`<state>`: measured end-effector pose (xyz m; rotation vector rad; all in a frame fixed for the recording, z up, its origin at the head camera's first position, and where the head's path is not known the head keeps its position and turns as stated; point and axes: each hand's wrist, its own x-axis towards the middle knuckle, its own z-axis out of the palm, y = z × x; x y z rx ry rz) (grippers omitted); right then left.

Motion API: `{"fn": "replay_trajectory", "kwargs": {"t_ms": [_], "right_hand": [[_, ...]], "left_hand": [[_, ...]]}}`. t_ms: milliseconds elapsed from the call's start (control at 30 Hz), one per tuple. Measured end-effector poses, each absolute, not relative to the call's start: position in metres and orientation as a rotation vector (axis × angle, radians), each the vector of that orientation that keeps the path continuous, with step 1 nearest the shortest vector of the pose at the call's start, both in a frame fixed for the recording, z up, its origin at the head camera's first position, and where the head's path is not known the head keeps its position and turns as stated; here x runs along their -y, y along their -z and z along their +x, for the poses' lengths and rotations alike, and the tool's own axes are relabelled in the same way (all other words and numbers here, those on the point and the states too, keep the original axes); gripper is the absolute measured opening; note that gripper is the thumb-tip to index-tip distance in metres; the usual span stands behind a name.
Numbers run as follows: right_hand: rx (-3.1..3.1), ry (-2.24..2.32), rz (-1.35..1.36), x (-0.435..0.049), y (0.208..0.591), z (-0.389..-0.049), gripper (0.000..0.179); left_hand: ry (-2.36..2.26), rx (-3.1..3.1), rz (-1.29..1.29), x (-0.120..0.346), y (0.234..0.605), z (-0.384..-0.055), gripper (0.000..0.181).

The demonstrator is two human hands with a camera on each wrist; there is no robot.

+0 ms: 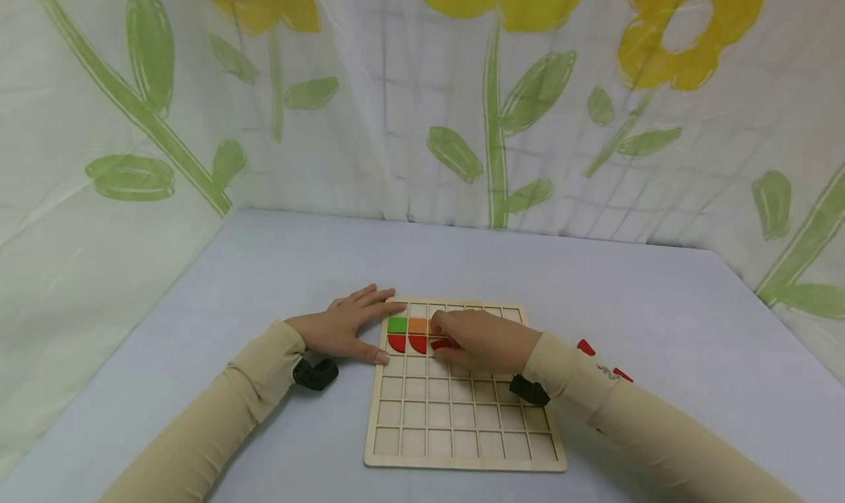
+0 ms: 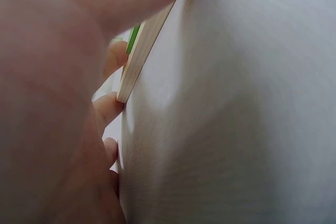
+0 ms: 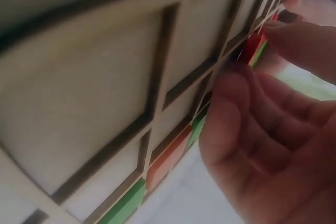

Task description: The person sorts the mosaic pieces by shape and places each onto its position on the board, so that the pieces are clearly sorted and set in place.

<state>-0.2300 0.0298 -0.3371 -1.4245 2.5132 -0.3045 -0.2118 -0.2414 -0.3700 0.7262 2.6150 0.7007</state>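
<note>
A light wooden grid board (image 1: 466,464) lies flat on the table. Spread over its upper left edge is my left hand (image 1: 343,325), fingers fairly straight, touching the frame; in the left wrist view fingertips rest against the board's side (image 2: 140,59). My right hand (image 1: 491,339) is over the upper part of the grid, pinching a red piece (image 3: 252,48) between thumb and finger at a cell. Left of it sit two red quarter-round pieces (image 1: 417,343), side by side in their cells. Above these are a green square (image 1: 397,325) and an orange square (image 1: 417,325). The right hand hides neighbouring cells.
Two red pieces (image 1: 586,347) lie on the table (image 1: 297,444) beyond the right forearm, which may cover more. Green (image 3: 123,203) and orange pieces (image 3: 168,158) line other cells in the right wrist view. A flower-patterned curtain (image 1: 370,122) hangs behind the table.
</note>
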Motion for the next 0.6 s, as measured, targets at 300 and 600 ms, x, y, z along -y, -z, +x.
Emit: {"fn": "replay_trajectory", "kwargs": {"t_ms": [300, 600], "right_hand": [[-2.429, 0.378, -1.502, -0.0317, 0.3339, -0.2296, 0.02], [-2.458, 0.291, -1.563, -0.0303, 0.3382, -0.2332, 0.011]], "left_hand": [[-0.695, -2.618, 0.715, 0.2413, 0.3691, -0.2118, 0.085], [-0.696, -2.609, 0.707, 0.2411, 0.3696, -0.2122, 0.086]]}}
